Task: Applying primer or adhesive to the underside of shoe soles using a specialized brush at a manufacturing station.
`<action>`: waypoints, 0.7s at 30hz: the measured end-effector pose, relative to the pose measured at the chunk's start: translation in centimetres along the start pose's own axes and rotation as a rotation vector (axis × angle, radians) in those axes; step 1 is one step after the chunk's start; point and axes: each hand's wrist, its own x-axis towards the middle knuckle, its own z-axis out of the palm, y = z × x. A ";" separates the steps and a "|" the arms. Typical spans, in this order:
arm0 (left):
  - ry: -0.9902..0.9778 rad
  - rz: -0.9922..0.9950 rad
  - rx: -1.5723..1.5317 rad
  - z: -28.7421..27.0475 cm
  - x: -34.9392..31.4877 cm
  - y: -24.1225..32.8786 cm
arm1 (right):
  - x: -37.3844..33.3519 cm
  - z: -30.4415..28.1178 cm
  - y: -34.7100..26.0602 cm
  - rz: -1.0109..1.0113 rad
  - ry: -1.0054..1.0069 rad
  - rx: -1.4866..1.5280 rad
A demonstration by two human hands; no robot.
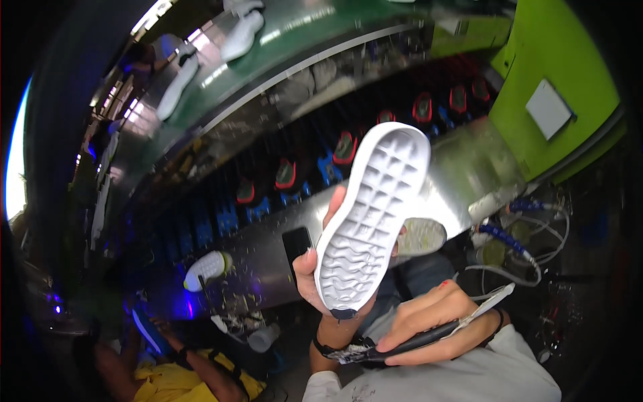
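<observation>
A white shoe sole (372,214) with a ribbed, waffle-like hollow inside is held up in front of me. My left hand (309,281) grips it by its lower left side, with the thumb and fingers around the edge; part of the hand is hidden behind the sole. A dark spot marks the sole's lower tip. Just below and to the right, my right hand (435,321) is closed around a slim black-handled tool (429,336) with crusted whitish residue on one end and a pale tip on the other. The tool is apart from the sole.
A metal bench (268,268) carries a dark flat phone-like rectangle (297,244), another sole (423,237) and a white sole (206,271). Beyond it runs a green conveyor (281,47) with soles. A green cabinet (562,60) and hoses (512,241) stand right; a co-worker in yellow (164,378) sits left.
</observation>
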 end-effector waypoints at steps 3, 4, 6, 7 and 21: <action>0.023 0.145 0.171 5.8 8.7 0.5 | -1.9 -2.8 1.4 0.018 0.225 0.047; 0.022 0.253 0.455 6.5 13.2 0.9 | -2.9 -3.1 1.1 -0.003 0.408 0.044; 0.108 0.665 1.307 5.8 22.1 4.5 | -4.7 -2.1 1.5 0.087 0.612 0.272; 0.213 0.947 1.833 5.0 26.0 7.3 | -5.1 -1.6 1.1 0.165 0.696 0.382; 0.389 0.953 1.978 2.7 7.5 4.4 | -9.8 -1.7 8.8 0.113 0.861 0.716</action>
